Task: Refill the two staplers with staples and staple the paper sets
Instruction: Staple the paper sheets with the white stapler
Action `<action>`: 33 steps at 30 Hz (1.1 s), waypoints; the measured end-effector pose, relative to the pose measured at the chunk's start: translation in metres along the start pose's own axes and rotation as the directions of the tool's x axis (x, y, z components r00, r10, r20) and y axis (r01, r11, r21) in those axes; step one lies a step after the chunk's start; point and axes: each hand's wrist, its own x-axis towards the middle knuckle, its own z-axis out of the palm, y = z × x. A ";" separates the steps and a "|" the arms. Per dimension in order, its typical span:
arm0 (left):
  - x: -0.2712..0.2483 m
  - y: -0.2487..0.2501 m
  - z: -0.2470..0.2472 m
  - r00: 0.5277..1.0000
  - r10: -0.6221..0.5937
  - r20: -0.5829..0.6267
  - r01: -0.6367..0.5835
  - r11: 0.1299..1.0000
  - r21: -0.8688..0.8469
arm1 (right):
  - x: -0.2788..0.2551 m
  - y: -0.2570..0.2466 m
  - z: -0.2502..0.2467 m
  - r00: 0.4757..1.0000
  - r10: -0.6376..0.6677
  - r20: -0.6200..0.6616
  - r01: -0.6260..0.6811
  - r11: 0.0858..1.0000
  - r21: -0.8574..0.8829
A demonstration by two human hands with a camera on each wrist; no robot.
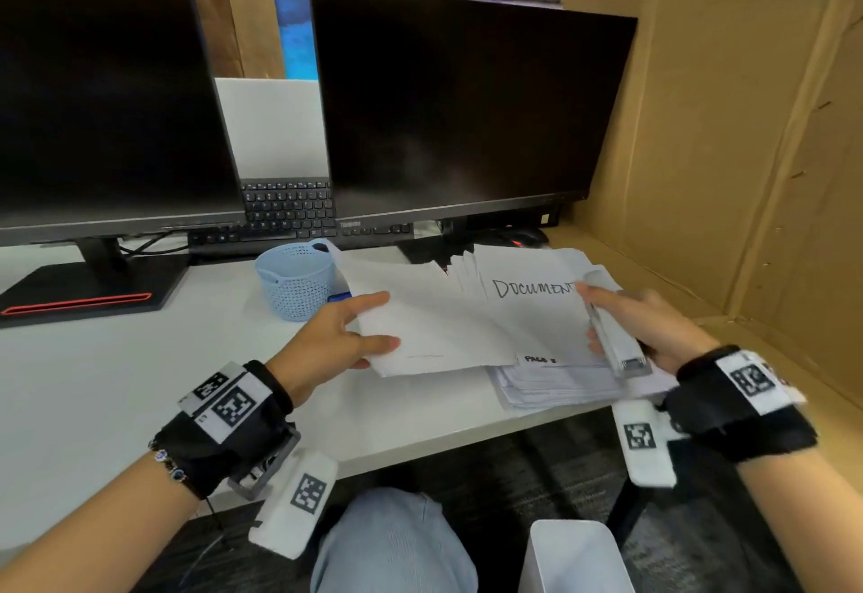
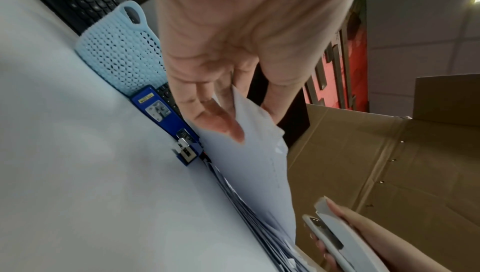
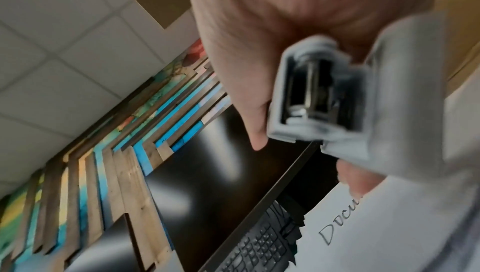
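Two hands work over a white surface (image 1: 116, 373) in front of two dark monitors (image 1: 467, 111). The left hand (image 1: 327, 340) pinches the near left corner of a set of white sheets (image 1: 434, 312), thumb on top and fingers (image 2: 221, 120) underneath, lifting that edge off the pile; the left wrist view shows the sheets slipped between thumb and fingers. The right hand (image 1: 649, 326) is wrapped around a white stapler (image 1: 614, 335), its fingers curled along the body, with the stapler's nose pointing away toward the monitors and its metal rear end toward the person. It hovers at the right edge of a sheet marked "DOCUMENT" (image 1: 532, 289), which lies on top of a thicker paper pile (image 1: 560, 387) at the surface's near right edge. A blue stapler (image 2: 166, 120) lies on the surface just beside a pale blue mesh basket (image 1: 294, 284), partly hidden under the lifted sheets. A black keyboard (image 1: 289, 209) sits behind the basket, and a cardboard wall (image 1: 747, 149) stands at the right.
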 end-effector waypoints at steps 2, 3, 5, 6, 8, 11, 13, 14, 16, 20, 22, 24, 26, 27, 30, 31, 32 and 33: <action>-0.002 -0.001 -0.002 1.000 0.000 -0.012 0.000 0.999 -0.037 | 0.018 -0.009 0.002 0.999 0.018 -0.031 -0.020 0.998 -0.067; -0.005 -0.002 -0.004 1.000 0.002 -0.012 -0.003 0.999 -0.048 | 0.027 -0.013 0.005 0.998 0.024 -0.049 -0.030 0.993 -0.115; -0.008 -0.003 -0.004 1.000 -0.001 0.005 0.001 0.998 -0.064 | 0.045 -0.016 0.010 0.999 0.041 -0.024 -0.045 0.976 -0.211; -0.009 -0.004 -0.005 1.000 -0.004 0.015 0.005 0.998 -0.063 | 0.053 -0.014 0.012 0.998 0.062 0.000 -0.060 0.962 -0.266; -0.013 -0.005 -0.007 0.999 -0.011 0.034 0.013 0.999 -0.050 | 0.063 -0.008 0.018 0.997 0.075 0.016 -0.059 0.890 -0.451; -0.019 -0.006 -0.013 0.998 -0.008 0.061 0.010 1.000 -0.021 | 0.067 -0.004 0.026 1.000 -0.012 -0.025 -0.010 0.682 -0.732; -0.023 -0.007 -0.016 0.997 -0.003 0.072 0.003 1.000 -0.001 | 0.060 -0.008 0.031 0.988 -0.144 -0.063 0.030 0.568 -0.823; -0.024 -0.007 -0.018 0.997 0.001 0.073 -0.002 1.000 0.006 | 0.049 -0.013 0.035 0.973 -0.225 -0.052 0.090 0.575 -0.813; -0.024 -0.008 -0.018 0.997 0.013 0.070 -0.014 1.000 0.008 | 0.021 -0.020 0.049 0.887 -0.458 0.055 0.358 0.607 -0.710; -0.026 -0.009 -0.013 0.997 0.040 0.066 -0.039 0.999 -0.009 | -0.053 -0.018 0.084 0.552 -0.693 0.464 0.823 0.363 -0.437; -0.026 -0.009 -0.010 0.997 0.054 0.061 -0.053 0.998 -0.019 | -0.064 -0.004 0.098 0.498 -0.659 0.564 0.853 0.253 -0.457; -0.028 -0.009 -0.008 0.997 0.057 0.049 -0.055 0.997 -0.052 | -0.062 0.009 0.108 0.510 -0.637 0.578 0.833 0.197 -0.517; -0.032 -0.009 -0.005 0.998 0.040 0.038 -0.035 0.992 -0.123 | -0.057 0.018 0.116 0.495 -0.663 0.561 0.832 0.176 -0.526; -0.034 -0.009 -0.004 0.999 0.028 0.040 -0.021 0.987 -0.160 | -0.056 0.022 0.119 0.468 -0.695 0.545 0.845 0.173 -0.506; -0.043 -0.012 -0.002 0.999 -0.011 0.052 0.020 0.981 -0.194 | -0.055 0.026 0.123 0.421 -0.793 0.440 0.878 0.235 -0.416; -0.046 -0.013 -0.002 0.999 -0.014 0.049 0.023 0.982 -0.189 | -0.057 0.025 0.124 0.425 -0.810 0.405 0.880 0.263 -0.397; -0.048 -0.015 -0.002 0.999 -0.011 0.041 0.019 0.983 -0.182 | -0.060 0.025 0.124 0.433 -0.816 0.382 0.879 0.288 -0.380; -0.050 -0.017 -0.001 0.999 -0.004 0.039 0.011 0.984 -0.180 | -0.064 0.024 0.124 0.447 -0.816 0.367 0.876 0.318 -0.361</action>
